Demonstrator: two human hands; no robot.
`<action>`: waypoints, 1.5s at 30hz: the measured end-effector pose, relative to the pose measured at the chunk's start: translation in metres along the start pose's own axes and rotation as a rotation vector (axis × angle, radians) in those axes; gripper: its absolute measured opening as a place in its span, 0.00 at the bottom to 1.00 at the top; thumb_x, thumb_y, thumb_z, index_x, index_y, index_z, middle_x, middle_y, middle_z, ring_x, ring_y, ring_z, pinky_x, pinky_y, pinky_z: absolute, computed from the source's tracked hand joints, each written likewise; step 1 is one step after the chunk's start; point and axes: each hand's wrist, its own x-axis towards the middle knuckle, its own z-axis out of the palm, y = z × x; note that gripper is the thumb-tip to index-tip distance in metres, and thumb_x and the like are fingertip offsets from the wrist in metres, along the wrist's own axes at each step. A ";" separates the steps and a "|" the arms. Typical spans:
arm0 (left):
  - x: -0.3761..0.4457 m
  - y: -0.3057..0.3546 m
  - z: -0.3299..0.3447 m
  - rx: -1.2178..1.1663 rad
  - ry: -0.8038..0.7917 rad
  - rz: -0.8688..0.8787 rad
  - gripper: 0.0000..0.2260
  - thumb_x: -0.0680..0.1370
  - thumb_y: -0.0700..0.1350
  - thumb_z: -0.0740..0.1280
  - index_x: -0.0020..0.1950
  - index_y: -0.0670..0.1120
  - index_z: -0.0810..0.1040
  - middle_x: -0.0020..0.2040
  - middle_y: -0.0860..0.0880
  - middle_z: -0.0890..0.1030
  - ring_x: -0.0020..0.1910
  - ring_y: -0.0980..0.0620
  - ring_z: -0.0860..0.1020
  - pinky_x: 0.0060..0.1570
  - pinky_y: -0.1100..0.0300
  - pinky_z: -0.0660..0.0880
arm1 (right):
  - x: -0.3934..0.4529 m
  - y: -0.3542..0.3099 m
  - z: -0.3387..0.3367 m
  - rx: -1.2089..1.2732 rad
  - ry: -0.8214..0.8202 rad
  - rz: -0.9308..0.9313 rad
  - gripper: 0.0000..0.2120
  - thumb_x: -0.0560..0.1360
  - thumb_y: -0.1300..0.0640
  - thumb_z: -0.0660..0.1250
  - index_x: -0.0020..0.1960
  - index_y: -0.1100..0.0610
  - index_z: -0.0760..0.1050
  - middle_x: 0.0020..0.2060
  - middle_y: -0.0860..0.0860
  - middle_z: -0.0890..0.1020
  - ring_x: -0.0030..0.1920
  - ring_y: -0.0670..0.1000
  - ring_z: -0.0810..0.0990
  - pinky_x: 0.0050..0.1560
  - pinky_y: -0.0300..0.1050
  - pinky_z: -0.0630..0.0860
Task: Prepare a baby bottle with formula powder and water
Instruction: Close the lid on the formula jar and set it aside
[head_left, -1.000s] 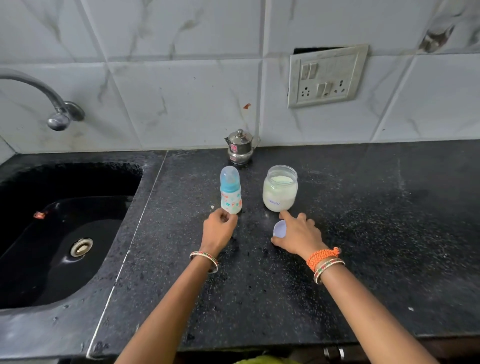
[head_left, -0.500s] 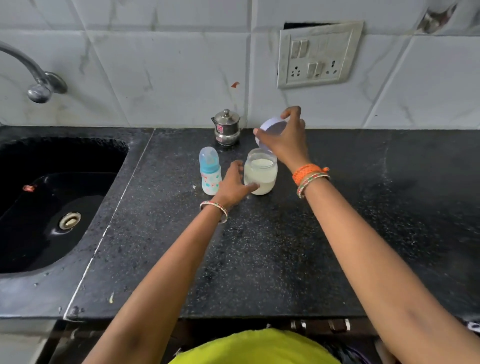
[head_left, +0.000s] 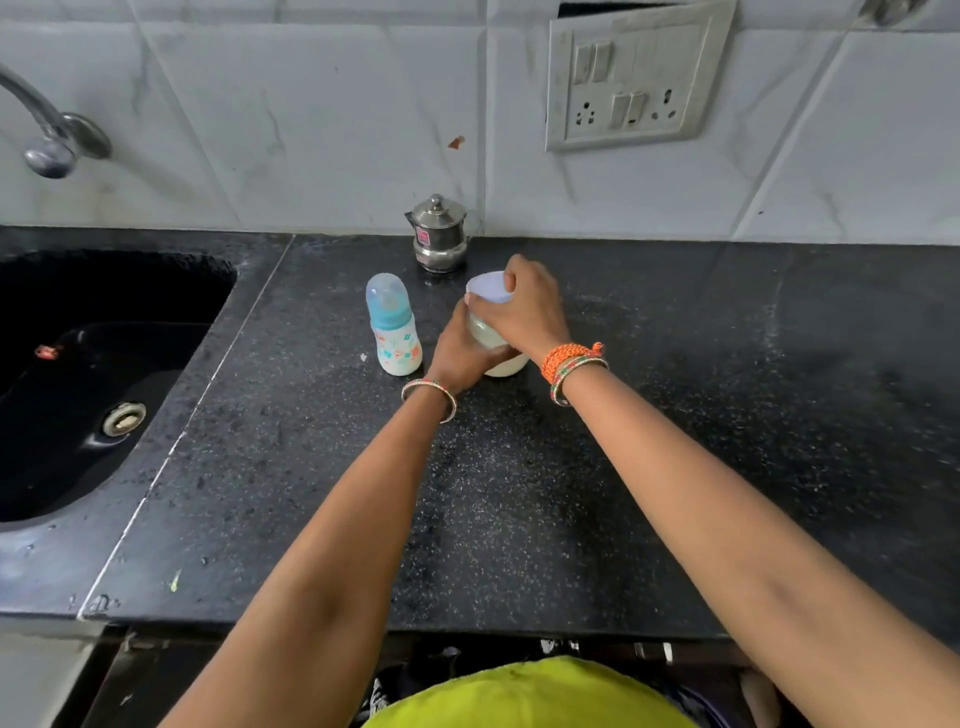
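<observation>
A small baby bottle with a blue collar, a clear cap and a printed body stands upright on the black counter. Just to its right stands a clear jar of white formula powder. My left hand wraps around the jar's side. My right hand presses a pale lavender lid onto the jar's mouth from above. Both hands hide most of the jar.
A small steel pot with a lid stands against the tiled wall behind the jar. A black sink with a tap lies at the left. A switch and socket plate hangs on the wall above.
My right hand picked the lid up off the counter, raised it, and has brought it down onto the jar. My left hand moved from beside the bottle to grip the jar.
</observation>
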 end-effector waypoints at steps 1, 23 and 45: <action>0.000 -0.001 0.000 0.005 0.015 0.008 0.39 0.68 0.47 0.77 0.73 0.46 0.59 0.65 0.48 0.73 0.60 0.53 0.72 0.57 0.62 0.67 | -0.001 0.000 -0.003 -0.054 -0.019 -0.027 0.19 0.67 0.46 0.72 0.41 0.54 0.63 0.42 0.51 0.72 0.46 0.53 0.73 0.41 0.45 0.67; -0.003 -0.016 0.000 -0.022 0.074 -0.013 0.40 0.63 0.54 0.78 0.70 0.51 0.63 0.61 0.53 0.74 0.59 0.53 0.73 0.56 0.59 0.71 | 0.040 -0.054 -0.033 -0.629 -0.751 -0.097 0.41 0.65 0.64 0.76 0.73 0.50 0.61 0.70 0.57 0.67 0.65 0.59 0.71 0.51 0.48 0.70; -0.001 -0.022 0.003 -0.048 0.080 -0.010 0.40 0.63 0.53 0.79 0.69 0.51 0.62 0.63 0.52 0.76 0.60 0.53 0.74 0.61 0.57 0.72 | 0.034 -0.064 -0.042 -0.779 -0.358 -0.220 0.29 0.74 0.32 0.57 0.34 0.59 0.71 0.35 0.52 0.75 0.42 0.54 0.75 0.41 0.45 0.66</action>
